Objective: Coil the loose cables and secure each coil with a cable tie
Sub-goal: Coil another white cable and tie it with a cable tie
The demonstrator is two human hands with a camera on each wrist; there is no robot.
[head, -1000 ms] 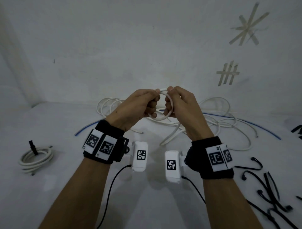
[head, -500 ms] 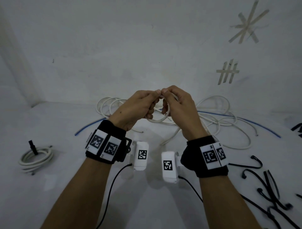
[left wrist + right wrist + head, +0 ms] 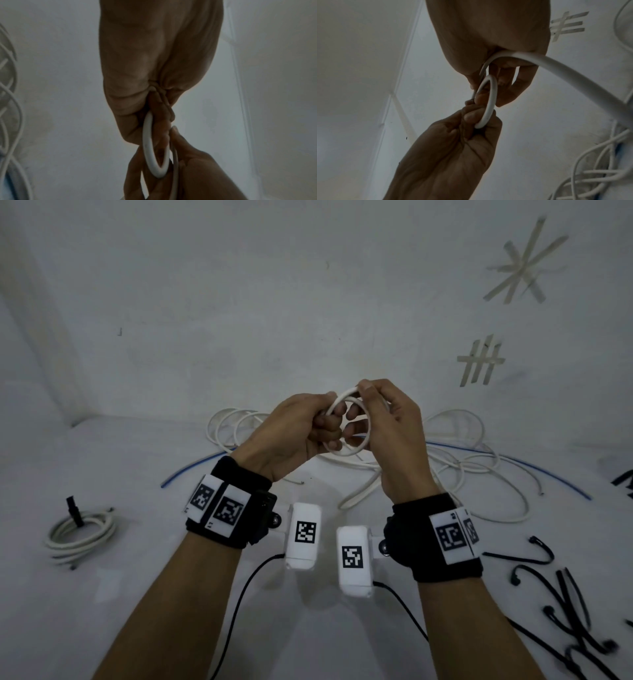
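Above the table my two hands hold a small coil of white cable [image 3: 358, 445]. My left hand [image 3: 327, 424] grips the coil's left side with curled fingers; in the left wrist view the cable loop [image 3: 148, 147] runs out of that fist. My right hand [image 3: 364, 402] pinches the top of the coil [image 3: 491, 100] with thumb and forefinger, its other fingers loosely spread. The cable's free length [image 3: 570, 73] trails from the right hand down to the tangle of loose white cable [image 3: 479, 474] on the table behind.
A finished white coil with a black tie [image 3: 80, 530] lies at the left. Several black cable ties [image 3: 565, 597] are scattered at the right front. A thin blue cable [image 3: 193, 470] runs under the white tangle. A white wall with tape marks [image 3: 479, 361] stands close behind.
The hands came together and rose a little. My right hand has shifted to the top of the coil and spread its fingers; the coil now shows a second turn.
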